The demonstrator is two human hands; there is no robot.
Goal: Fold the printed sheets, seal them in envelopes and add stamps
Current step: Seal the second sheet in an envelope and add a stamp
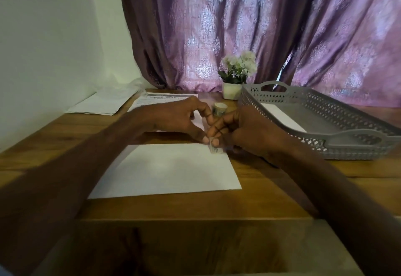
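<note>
Broadly, the room closed in with a white wall on the left and a purple patterned curtain (pixel 238 26) hanging behind a wooden table (pixel 271 200) whose near edge dropped into shadow. A grey perforated tray (pixel 338 145) stood at the table's right, holding one white envelope (pixel 282 116), which suggested at least one letter was already finished. A white envelope (pixel 167 169) lay flat at the middle, face up, apparently filled and sealed, though its flap could not be seen. At the far left sat a stack of blank envelopes (pixel 97 105), and just beside it printed sheets (pixel 156 99) not yet folded, so more rounds seemed to remain. A small potted plant (pixel 236 76) stood at the back, a roll of stamps (pixel 219 109) in front of it. The left hand (pixel 173 119) and right hand (pixel 245 132) met over the envelope's far right corner, thumbs and fingertips together pinching a stamp (pixel 214 149) down onto it; stamping looked the step in hand.
</note>
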